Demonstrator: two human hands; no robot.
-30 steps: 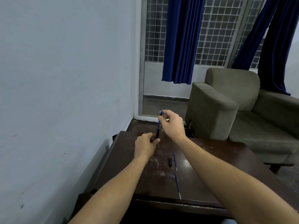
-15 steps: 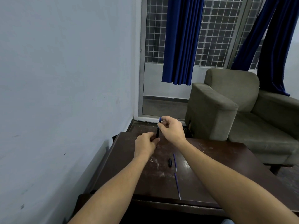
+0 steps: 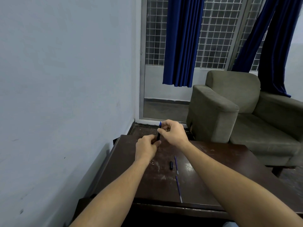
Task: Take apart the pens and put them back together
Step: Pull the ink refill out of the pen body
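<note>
Above the far end of the dark wooden table (image 3: 221, 161) I hold a pen (image 3: 158, 135) upright, dark in its body and blue at its top end. My left hand (image 3: 146, 147) grips the lower part of the body. My right hand (image 3: 172, 132) pinches the upper part just below the blue tip. On the table lie a short black pen piece (image 3: 171, 165) and two thin blue refills, one (image 3: 176, 164) beside the black piece and one (image 3: 178, 188) nearer to me.
A pale wall runs close along the table's left side. A grey-green armchair (image 3: 237, 108) stands beyond the table to the right. Blue curtains (image 3: 180, 41) hang over a barred window and door at the back.
My right hand has come down along the pen, closer to my left hand, and the blue top now stands lower. The parts on the table have not moved.
</note>
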